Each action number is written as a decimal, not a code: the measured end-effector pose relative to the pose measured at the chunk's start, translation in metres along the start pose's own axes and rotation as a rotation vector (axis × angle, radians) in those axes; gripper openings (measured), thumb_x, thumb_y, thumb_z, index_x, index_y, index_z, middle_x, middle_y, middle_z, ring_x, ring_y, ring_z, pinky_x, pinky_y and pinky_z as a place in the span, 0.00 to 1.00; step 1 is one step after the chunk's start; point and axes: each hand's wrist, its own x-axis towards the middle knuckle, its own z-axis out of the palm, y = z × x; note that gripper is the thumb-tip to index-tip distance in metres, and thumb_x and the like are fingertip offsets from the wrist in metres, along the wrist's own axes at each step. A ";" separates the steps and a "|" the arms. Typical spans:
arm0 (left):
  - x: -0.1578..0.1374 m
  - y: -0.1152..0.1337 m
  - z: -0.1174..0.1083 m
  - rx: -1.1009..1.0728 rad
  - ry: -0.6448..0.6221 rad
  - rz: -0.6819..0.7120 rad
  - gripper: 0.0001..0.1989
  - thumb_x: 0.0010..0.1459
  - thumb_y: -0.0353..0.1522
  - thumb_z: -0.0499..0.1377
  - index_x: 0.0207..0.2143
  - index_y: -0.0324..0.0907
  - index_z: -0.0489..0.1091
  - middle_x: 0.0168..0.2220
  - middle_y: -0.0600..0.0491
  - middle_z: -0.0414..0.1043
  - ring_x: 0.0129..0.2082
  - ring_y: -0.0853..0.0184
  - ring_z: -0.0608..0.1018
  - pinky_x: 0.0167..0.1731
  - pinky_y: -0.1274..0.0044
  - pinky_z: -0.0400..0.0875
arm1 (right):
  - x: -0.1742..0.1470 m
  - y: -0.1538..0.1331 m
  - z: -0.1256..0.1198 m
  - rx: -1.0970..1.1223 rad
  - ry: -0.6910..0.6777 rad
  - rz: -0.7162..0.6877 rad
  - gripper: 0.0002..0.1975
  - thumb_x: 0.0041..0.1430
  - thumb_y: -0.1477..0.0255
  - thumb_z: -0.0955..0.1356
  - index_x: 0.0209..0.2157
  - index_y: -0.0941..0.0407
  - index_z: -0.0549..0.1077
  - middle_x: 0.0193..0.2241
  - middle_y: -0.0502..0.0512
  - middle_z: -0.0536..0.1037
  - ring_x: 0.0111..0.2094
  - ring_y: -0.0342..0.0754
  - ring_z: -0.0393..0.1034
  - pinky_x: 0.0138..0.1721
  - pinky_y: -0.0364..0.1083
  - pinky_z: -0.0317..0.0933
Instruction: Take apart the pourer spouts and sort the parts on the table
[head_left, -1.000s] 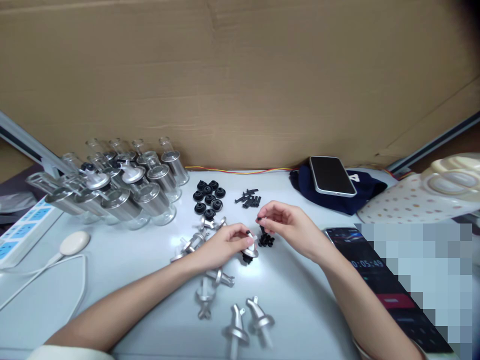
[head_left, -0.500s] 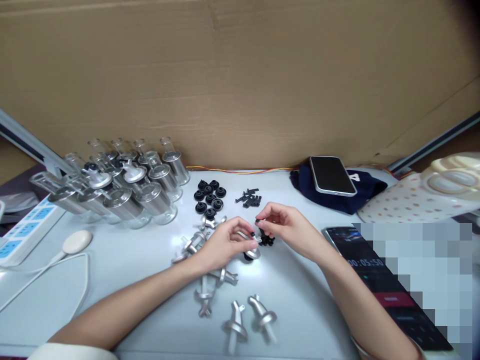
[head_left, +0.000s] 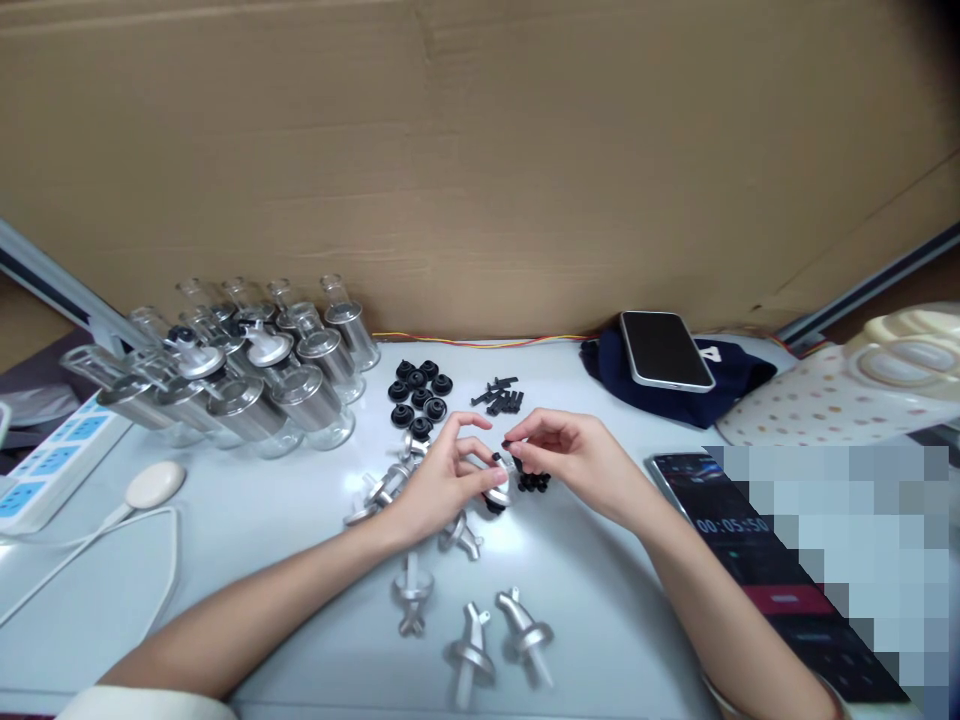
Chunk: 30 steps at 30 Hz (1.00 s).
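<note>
My left hand [head_left: 441,482] is closed on a silver bottle pourer [head_left: 499,493], gripping it between thumb and fingers. The pourer has a black piece at its tip and black rubber below its collar. Just to the right, my right hand [head_left: 577,458] pinches a small black part [head_left: 508,446] near the pourer's tip; fingers partly cover it. Beneath the right fingers lies a cluster of small black caps [head_left: 534,483]. More silver pourers are scattered around my left wrist, and two, including one pourer [head_left: 472,645], lie nearer the front edge.
Black rubber stoppers [head_left: 435,408] and thin black strips [head_left: 504,398] lie farther back. Glass bottles [head_left: 311,400] crowd the left, two topped with pourers. A power strip [head_left: 52,460] and white charger [head_left: 154,485] are at left; a phone [head_left: 666,350] on a cap and a timer phone [head_left: 780,590] at right.
My left hand has tilted the pourer and shifted it slightly left, its index finger now lifted. My right hand has moved a little left with the black part. A loose pourer beneath my left wrist has shifted.
</note>
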 end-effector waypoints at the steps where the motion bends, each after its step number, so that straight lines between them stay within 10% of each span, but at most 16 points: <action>1: 0.000 0.000 0.000 0.003 0.002 0.005 0.24 0.47 0.34 0.65 0.43 0.45 0.55 0.28 0.61 0.66 0.20 0.78 0.69 0.23 0.83 0.59 | 0.000 0.000 0.000 0.015 -0.006 0.008 0.04 0.44 0.70 0.71 0.23 0.56 0.75 0.19 0.48 0.74 0.20 0.42 0.65 0.23 0.43 0.60; 30: -0.003 0.004 0.002 0.098 0.062 0.066 0.13 0.48 0.34 0.63 0.31 0.40 0.61 0.33 0.57 0.67 0.23 0.77 0.71 0.26 0.81 0.63 | -0.002 0.001 0.004 -0.033 -0.019 -0.074 0.05 0.48 0.68 0.70 0.25 0.55 0.74 0.23 0.50 0.76 0.25 0.44 0.68 0.28 0.44 0.59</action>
